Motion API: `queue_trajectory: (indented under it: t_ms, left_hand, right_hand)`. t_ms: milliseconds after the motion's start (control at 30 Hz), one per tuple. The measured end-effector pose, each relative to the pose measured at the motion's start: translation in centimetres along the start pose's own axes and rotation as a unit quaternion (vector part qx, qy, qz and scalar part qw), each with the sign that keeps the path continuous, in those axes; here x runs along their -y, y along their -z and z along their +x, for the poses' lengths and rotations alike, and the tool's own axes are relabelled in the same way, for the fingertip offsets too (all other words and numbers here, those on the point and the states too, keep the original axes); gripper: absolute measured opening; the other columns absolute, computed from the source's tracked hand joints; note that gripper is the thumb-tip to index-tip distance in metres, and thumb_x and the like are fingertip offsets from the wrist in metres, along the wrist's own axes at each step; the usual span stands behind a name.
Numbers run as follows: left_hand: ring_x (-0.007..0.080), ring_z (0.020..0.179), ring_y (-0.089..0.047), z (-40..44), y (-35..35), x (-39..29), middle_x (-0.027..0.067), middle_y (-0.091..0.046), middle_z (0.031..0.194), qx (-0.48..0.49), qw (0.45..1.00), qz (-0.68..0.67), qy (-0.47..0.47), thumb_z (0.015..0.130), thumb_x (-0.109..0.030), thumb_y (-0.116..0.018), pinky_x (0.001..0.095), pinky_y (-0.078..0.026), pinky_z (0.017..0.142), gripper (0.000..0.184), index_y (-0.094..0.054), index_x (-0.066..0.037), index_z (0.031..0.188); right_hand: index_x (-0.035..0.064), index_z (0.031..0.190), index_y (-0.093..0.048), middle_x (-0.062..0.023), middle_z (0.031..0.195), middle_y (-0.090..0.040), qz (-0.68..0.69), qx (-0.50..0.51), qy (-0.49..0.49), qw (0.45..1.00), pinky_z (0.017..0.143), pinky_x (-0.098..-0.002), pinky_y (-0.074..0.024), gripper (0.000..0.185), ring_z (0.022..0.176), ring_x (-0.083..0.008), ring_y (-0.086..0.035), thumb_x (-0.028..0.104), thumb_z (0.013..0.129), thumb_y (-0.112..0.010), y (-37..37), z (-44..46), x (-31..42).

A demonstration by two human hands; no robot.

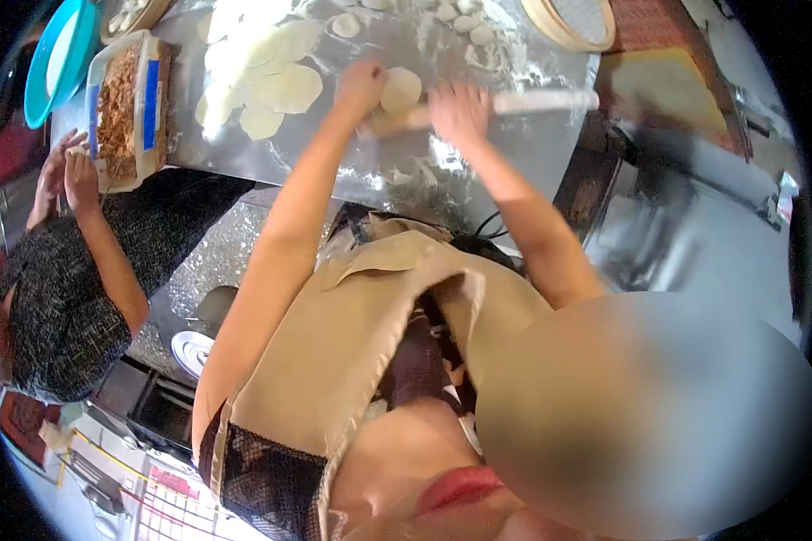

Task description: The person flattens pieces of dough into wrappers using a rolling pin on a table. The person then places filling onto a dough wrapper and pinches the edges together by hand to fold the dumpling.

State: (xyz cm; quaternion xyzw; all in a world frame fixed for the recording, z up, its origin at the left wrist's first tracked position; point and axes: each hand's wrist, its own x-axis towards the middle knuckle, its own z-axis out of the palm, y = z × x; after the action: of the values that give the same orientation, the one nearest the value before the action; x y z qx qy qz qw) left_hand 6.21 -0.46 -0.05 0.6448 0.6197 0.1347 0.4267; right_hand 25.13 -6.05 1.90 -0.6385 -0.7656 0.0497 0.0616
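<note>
Noting the handling first. The dough [401, 88], a thin round just beyond the pin's left end as the person sees it, should be light, soft and limp. Judgement: it will stretch or crease under a hard pull and could tear where thin. Best hold is a light pinch at the rim, on the side away from the pin. Loose flour [487, 59] beyond the pin ought to limit sticking, though it may make the grip slippery.

The pin [546, 99] looks stiff and easy to lift; it lies slightly aslant on the surface [523, 162]. It is best taken from above, near mid-length, where pressure stays even. Dusted wood may slide a little under the palm.

Pose: left hand [361, 86] is beyond the pin's left end, fingers curled in, apparently pinching the dough's left rim; the fingertips are partly hidden. That arm reaches out nearly straight. Right hand [460, 110] grasps the pin from above around its middle, palm down, fingers lapped over the far side; thumb unclear. Right elbow is out to the side, the forearm slanting inward to the pin.

Finished-looking rounds [289, 88] overlap well left of the pin.
</note>
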Motion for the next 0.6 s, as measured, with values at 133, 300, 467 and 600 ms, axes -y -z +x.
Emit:
queue_trajectory:
  t_ms: [133, 300, 467, 600]
  left_hand:
    - [0.0324, 0.091, -0.059, -3.8, -4.4, 5.2, 0.016, -0.062, 0.096, -0.036, 0.963, 0.224, -0.145, 0.069, -0.016, -0.065, 0.0405, -0.047, 0.08, 0.034, -0.061, -0.005, 0.101]
    - [0.0339, 0.095, -0.058, -3.3, -0.5, -2.3, 0.0178, -0.061, 0.101, -0.023, 0.995, 0.015, 0.096, 0.07, -0.03, -0.062, 0.0435, -0.046, 0.081, 0.037, -0.063, -0.006, 0.098]
    - [0.0356, 0.094, -0.057, -5.8, -1.2, -0.2, 0.0181, -0.061, 0.099, -0.094, 0.977, -0.143, 0.125, 0.071, -0.028, -0.062, 0.0411, -0.045, 0.081, 0.034, -0.061, -0.004, 0.095]
    - [0.0354, 0.093, -0.057, -5.8, -1.2, -0.9, 0.0194, -0.06, 0.098, -0.059, 0.987, -0.037, 0.146, 0.07, -0.028, -0.062, 0.0423, -0.045, 0.08, 0.033, -0.062, -0.002, 0.092]
  right_hand:
    - [0.0086, 0.095, -0.06, -0.0123, 0.098, -0.059, -0.018, 0.033, -0.013, 0.999, 0.087, -0.0452, -0.0325, 0.025, 0.094, -0.0285, -0.051, 0.027, 0.083, -0.047, 1.3, -2.8, 1.0]
    - [0.013, 0.078, -0.061, -0.0053, 0.083, -0.059, -0.072, -0.138, 0.056, 0.986, 0.076, -0.0398, -0.0351, 0.015, 0.087, -0.0236, -0.052, 0.024, 0.074, -0.052, -2.4, -1.0, -0.8]
    - [0.0059, 0.086, -0.06, -0.0116, 0.087, -0.055, 0.003, -0.059, 0.024, 0.998, 0.08, -0.0416, -0.0319, 0.024, 0.088, -0.0295, -0.048, 0.025, 0.085, -0.046, 1.2, -3.7, 0.6]
    - [0.0049, 0.087, -0.06, -0.013, 0.088, -0.055, -0.046, -0.027, 0.04, 0.998, 0.079, -0.0427, -0.033, 0.026, 0.09, -0.0301, -0.048, 0.027, 0.085, -0.046, 0.2, -0.2, 0.7]
